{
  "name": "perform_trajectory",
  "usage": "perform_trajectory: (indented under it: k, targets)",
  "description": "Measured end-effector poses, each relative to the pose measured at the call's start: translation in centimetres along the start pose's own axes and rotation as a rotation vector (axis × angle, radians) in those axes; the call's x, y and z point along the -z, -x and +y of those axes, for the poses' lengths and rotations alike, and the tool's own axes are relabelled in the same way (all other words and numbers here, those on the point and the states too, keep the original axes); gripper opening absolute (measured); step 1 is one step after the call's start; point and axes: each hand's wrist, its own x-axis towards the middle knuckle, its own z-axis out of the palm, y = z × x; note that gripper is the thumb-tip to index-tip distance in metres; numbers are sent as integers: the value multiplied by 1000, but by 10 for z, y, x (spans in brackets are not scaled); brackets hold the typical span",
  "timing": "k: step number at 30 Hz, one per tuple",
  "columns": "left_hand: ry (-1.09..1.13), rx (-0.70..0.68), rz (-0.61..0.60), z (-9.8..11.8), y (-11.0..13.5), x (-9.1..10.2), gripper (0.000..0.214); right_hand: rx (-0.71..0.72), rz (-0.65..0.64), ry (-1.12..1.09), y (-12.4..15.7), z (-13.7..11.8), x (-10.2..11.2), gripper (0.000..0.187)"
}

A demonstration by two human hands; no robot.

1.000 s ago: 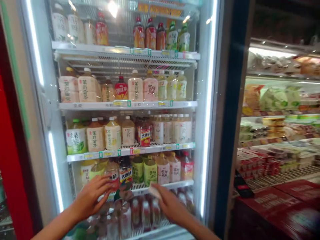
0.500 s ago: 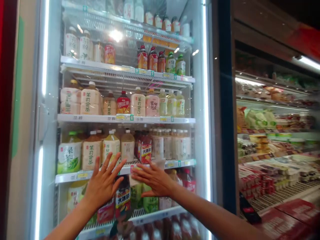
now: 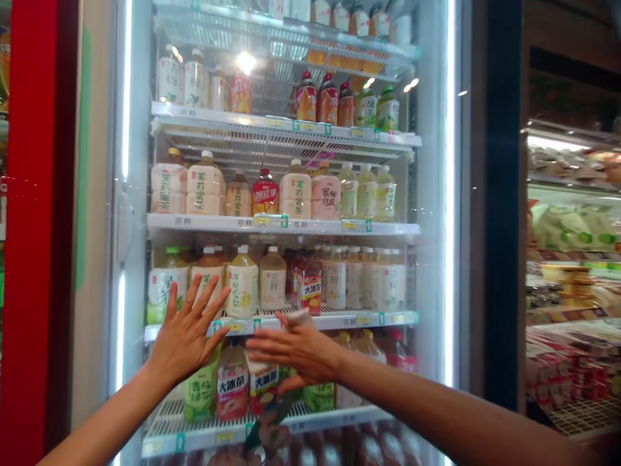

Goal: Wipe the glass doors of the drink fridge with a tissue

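We face the glass door (image 3: 429, 272) of a lit drinks fridge, both of our bare arms raised in front of it. Our left hand (image 3: 187, 333) comes up from the lower left, wrist bent back and palm flat toward the glass. Its fingers (image 3: 213, 301) are spread wide apart, pointing up and to the right, and hold nothing. Our right hand (image 3: 298, 353) reaches in from the lower right on a long, nearly straight forearm. Its palm also faces the glass, with fingers (image 3: 259, 343) stretched out flat and slightly apart, pointing left. The two hands are near each other but not touching. A small pale scrap (image 3: 299, 317) shows just above the right hand; we cannot tell whether the hand holds it. Behind the glass, red-labelled iced tea bottles (image 3: 231, 388) stand just below both sets of fingers, and a green-labelled bottle (image 3: 201, 391) stands below the left palm. A white shelf edge (image 3: 339, 319) runs level with the left fingers, with a pale tea bottle (image 3: 241, 285) just beside their tips.
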Motion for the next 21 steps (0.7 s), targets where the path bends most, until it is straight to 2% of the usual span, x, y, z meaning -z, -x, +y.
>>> perform_trajectory:
  k: [2, 3, 5, 6, 7, 8, 11, 13, 15, 19, 21]
  targets:
    - [-10, 27, 1, -7, -7, 4, 76, -148, 43, 12, -33, 49, 20, 90]
    - [-15, 52, 5, -10, -12, 5, 76, -283, 72, 34, -52, 72, 30, 91]
    - [-18, 103, 14, -16, -18, 6, 77, -510, 137, 71, -83, 99, 42, 95]
    - [-18, 126, 17, -18, -18, 6, 78, -565, 147, 79, -92, 99, 43, 96]
    - [-15, 147, 18, -19, -16, 5, 79, -555, 139, 75, -97, 89, 39, 97]
    - [-12, 164, 19, -20, -12, 5, 80, -487, 111, 60, -97, 72, 33, 96]
    - [-14, 175, 20, -22, 5, 6, 84, -147, -2, -24, -84, 11, 8, 88]
    - [-18, 165, 11, -26, 14, 8, 85, -19, -31, -55, -81, -2, 1, 87]
    - [-20, 163, -1, -31, 18, 12, 83, -66, -2, -34, -93, 20, 8, 90]
    - [-29, 187, -4, -37, 15, 13, 83, -505, 186, 70, -141, 96, 37, 95]
    - [-36, 187, -3, -36, 16, 12, 82, -597, 226, 73, -150, 100, 41, 97]
